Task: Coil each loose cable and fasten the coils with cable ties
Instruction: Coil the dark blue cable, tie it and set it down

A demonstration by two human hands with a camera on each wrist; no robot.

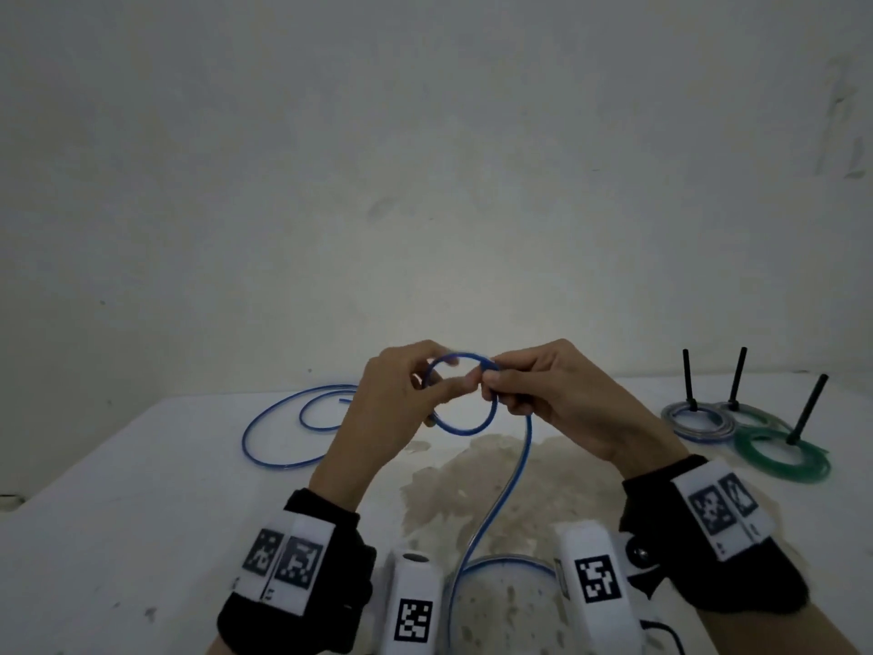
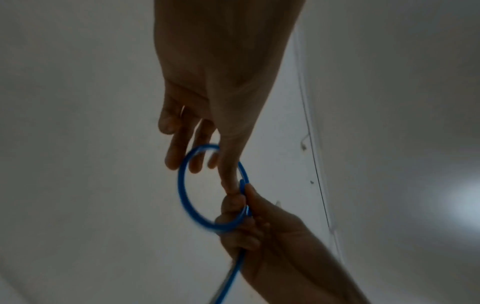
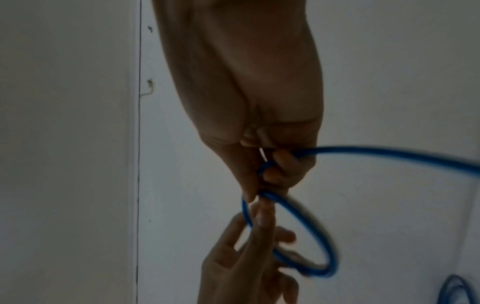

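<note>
A blue cable is bent into one small loop held in the air above the white table. My right hand pinches the loop where it crosses itself, its lower fingers curled round the strand that trails down toward me. My left hand holds the loop's other side, thumb reaching to the crossing and fingers over the far rim. In the left wrist view the loop is blurred in front of my left hand. More of the same cable lies in wide curves at the left.
At the right of the table lie three finished coils, one grey and two green, each with a black cable tie sticking up. A brownish stain marks the table's middle. A plain wall rises behind the table.
</note>
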